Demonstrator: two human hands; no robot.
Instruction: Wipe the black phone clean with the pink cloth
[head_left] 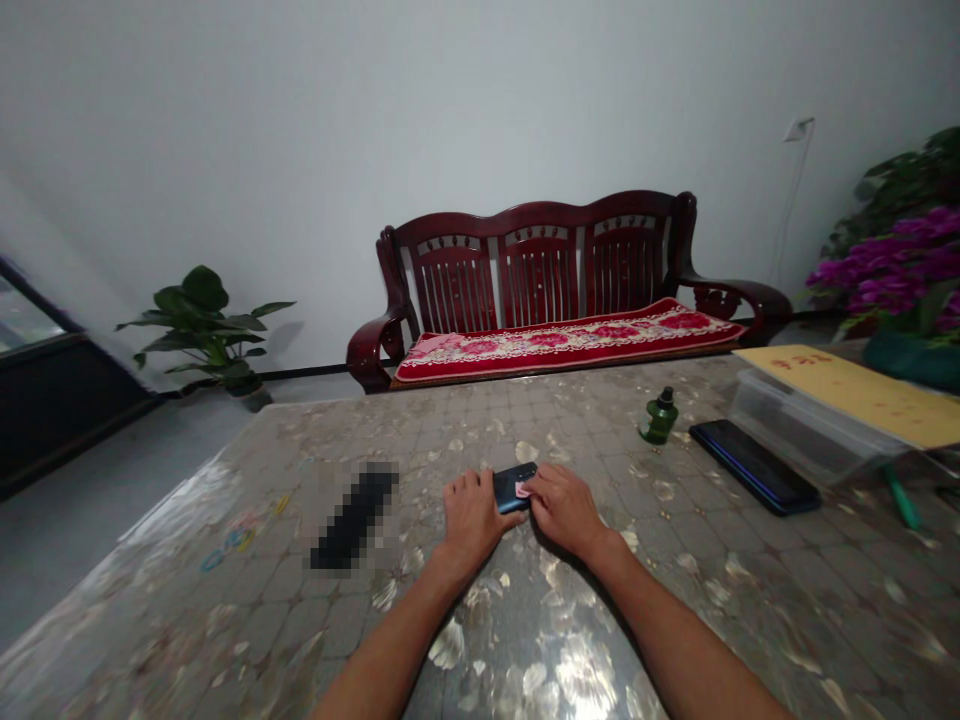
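Note:
A dark blue phone [511, 488] lies at the middle of the table, between both hands. My left hand [474, 508] grips its left end, fingers over the far side and thumb along the near edge. At the phone's right end, my right hand [561, 505] is closed, its fingertips pinching a small pink piece [523, 489] against the phone's upper face. Whether that piece is cloth or paper I cannot tell. The right fingers hide part of the phone.
On the patterned table [465, 420] a blurred-out dark object [354, 518] lies left, near several small coloured rings [214, 560]. To the right are a green bottle [659, 416], another phone [754, 465], a clear plastic box [810, 425] under a yellow sheet [855, 388], and a green pen [900, 497].

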